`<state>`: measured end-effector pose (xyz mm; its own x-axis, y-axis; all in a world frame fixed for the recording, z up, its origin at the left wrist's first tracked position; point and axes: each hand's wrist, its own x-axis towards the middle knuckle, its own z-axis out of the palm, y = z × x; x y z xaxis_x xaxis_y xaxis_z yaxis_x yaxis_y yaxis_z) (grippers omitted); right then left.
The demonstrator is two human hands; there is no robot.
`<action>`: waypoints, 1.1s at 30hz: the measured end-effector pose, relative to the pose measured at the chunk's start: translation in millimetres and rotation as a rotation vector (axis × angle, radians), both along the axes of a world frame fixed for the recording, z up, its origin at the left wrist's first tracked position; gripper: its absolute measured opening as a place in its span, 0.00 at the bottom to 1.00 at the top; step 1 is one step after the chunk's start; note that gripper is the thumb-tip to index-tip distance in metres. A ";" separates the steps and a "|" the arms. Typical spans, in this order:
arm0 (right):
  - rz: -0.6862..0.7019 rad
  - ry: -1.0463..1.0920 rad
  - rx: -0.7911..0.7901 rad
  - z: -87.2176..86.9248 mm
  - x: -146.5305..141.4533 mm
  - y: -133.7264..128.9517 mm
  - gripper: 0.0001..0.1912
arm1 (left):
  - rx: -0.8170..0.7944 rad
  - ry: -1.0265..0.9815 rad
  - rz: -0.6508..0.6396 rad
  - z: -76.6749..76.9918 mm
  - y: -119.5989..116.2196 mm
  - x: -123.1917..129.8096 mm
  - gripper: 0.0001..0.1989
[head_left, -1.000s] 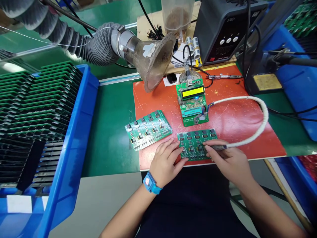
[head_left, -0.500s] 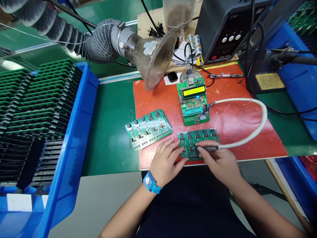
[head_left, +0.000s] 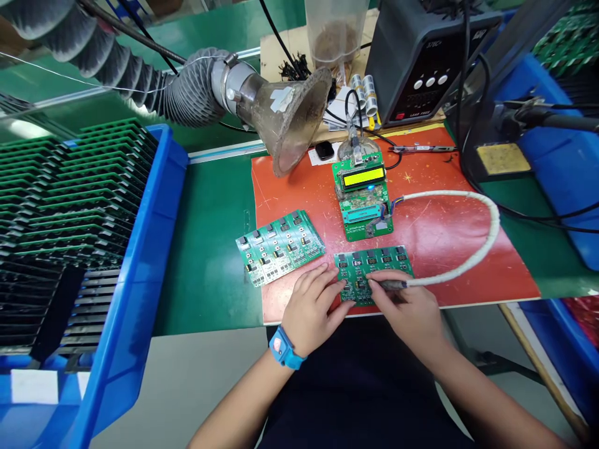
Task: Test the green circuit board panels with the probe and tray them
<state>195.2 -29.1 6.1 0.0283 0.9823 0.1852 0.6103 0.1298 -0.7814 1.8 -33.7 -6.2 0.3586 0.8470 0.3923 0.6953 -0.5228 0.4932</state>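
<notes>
A green circuit board panel (head_left: 380,267) with a row of small digit displays lies near the front edge of the red mat. My left hand (head_left: 311,307) steadies its left edge, thumb at the bottom corner and fingers bent over the side. Pinched in my right hand (head_left: 412,315) is a dark probe (head_left: 393,284), its tip at the panel's second column; fingers partly hide the contact. Characters glow on that column's display. From the probe a white-sleeved cable (head_left: 492,232) loops back to a green programmer board (head_left: 354,234) with a lit yellow screen.
More circuit panels (head_left: 281,249) lie left of my hands. A blue bin (head_left: 161,168) of upright boards stands at far left. A fume extraction funnel (head_left: 294,121) overhangs the mat (head_left: 444,237). Behind are a soldering station (head_left: 421,75), a pen-like tool (head_left: 423,149) and a sponge (head_left: 503,159).
The display on the panel's second column now shows bright characters. The probe and both hands keep nearly the same place on the panel, while the whole view has shifted slightly.
</notes>
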 end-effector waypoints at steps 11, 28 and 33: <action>0.037 0.073 -0.083 4.0 1.9 -1.1 0.07 | -0.011 -0.005 0.001 -0.4 0.0 -0.6 0.15; 0.042 0.087 -0.092 2.8 3.0 -1.0 0.07 | -0.028 -0.007 0.005 -1.0 0.7 -0.4 0.15; 0.045 0.088 -0.094 2.2 3.4 -0.6 0.08 | -0.045 -0.012 0.002 2.1 0.2 -0.1 0.16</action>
